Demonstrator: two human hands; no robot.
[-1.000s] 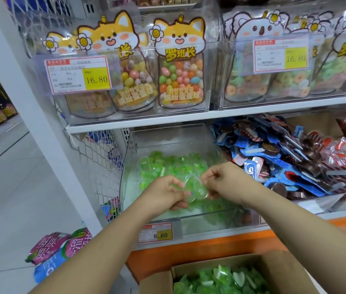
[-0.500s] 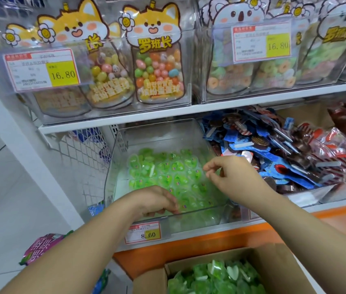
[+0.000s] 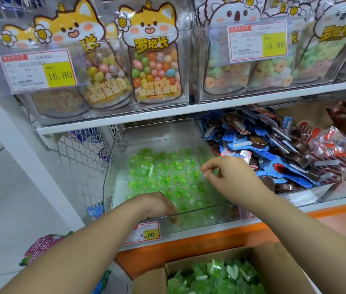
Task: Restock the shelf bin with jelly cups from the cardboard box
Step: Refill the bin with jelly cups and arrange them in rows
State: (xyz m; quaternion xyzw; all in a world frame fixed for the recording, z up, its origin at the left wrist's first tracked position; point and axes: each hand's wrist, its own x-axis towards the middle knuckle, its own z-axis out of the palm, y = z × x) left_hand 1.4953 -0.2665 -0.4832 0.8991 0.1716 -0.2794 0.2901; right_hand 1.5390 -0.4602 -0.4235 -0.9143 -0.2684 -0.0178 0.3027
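On the lower shelf, the clear shelf bin (image 3: 112, 166) is holding a shallow layer of green jelly cups (image 3: 167, 177). The layer is covering most of its floor but sitting well below the rim, so the restock is looking only partly done. The left hand (image 3: 155, 204) is dipping behind the front wall with fingers curled downward, and I cannot tell whether it is gripping a cup. The right hand (image 3: 231, 175) is hovering over the cups, fingers loosely bent, pinching nothing visible. Below, the cardboard box (image 3: 274, 262) is showing plenty of spare cups (image 3: 216, 276) waiting to go in.

Bare left hand (image 3: 157, 205); bare right hand (image 3: 232, 177); forearms uncovered
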